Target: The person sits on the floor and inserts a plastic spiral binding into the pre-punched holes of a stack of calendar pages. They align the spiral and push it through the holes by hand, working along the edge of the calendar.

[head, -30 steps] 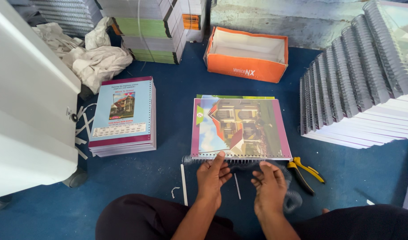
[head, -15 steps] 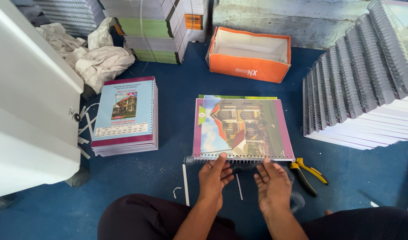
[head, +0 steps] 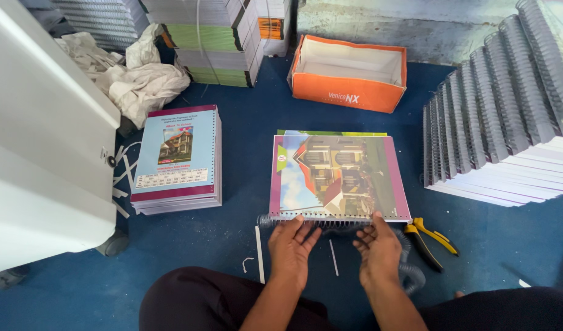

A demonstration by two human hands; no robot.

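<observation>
A notebook (head: 338,176) with a colourful house picture on its cover lies flat on the blue floor in front of me. A dark spiral wire coil (head: 330,224) runs along its near edge. My left hand (head: 292,247) rests palm down with its fingertips on the coil's left half. My right hand (head: 378,247) touches the coil's right half, fingers spread. Neither hand holds anything closed in its grasp. My dark-trousered legs fill the bottom of the view.
Yellow-handled pliers (head: 430,238) lie right of my right hand. A stack of unbound books (head: 177,159) sits at left beside a white machine (head: 42,153). Spiral-bound books (head: 502,129) are fanned at right. An orange box (head: 349,73), crumpled cloth (head: 134,79) and book stacks (head: 214,37) stand behind.
Both hands stay at the notebook's near edge on the coil. Their fingers have shifted slightly along it. The notebook has not moved.
</observation>
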